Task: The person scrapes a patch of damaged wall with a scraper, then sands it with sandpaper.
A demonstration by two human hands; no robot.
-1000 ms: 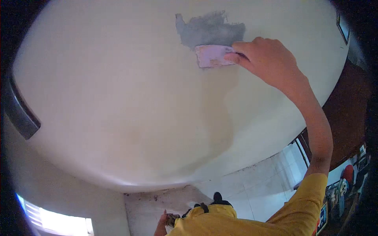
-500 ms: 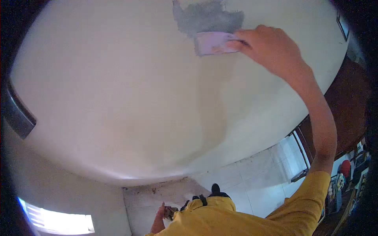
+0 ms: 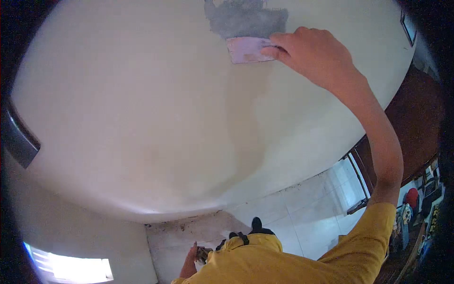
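Note:
My right hand (image 3: 314,54) pinches the right end of a flat, pink, rectangular scraper (image 3: 247,51) between thumb and fingers. The scraper lies against the pale wall (image 3: 179,104), just under the lower edge of a rough grey filler patch (image 3: 248,20). Low by my waist, my left hand (image 3: 190,259) is closed around a small brownish object (image 3: 202,254), too dim and small to name. Part of that object is hidden by my yellow shirt (image 3: 265,262).
A dark curved ledge (image 3: 21,142) juts in at the left. Below the wall runs a tiled floor (image 3: 279,222). On the right are a dark brown panel (image 3: 414,118) and cluttered items with a red object (image 3: 411,198). A bright window (image 3: 71,267) glows at lower left.
My right hand and the scraper have shifted slightly left and up in the view. Grey filler beside the scraper's left edge no longer shows. My left hand stays low by my waist.

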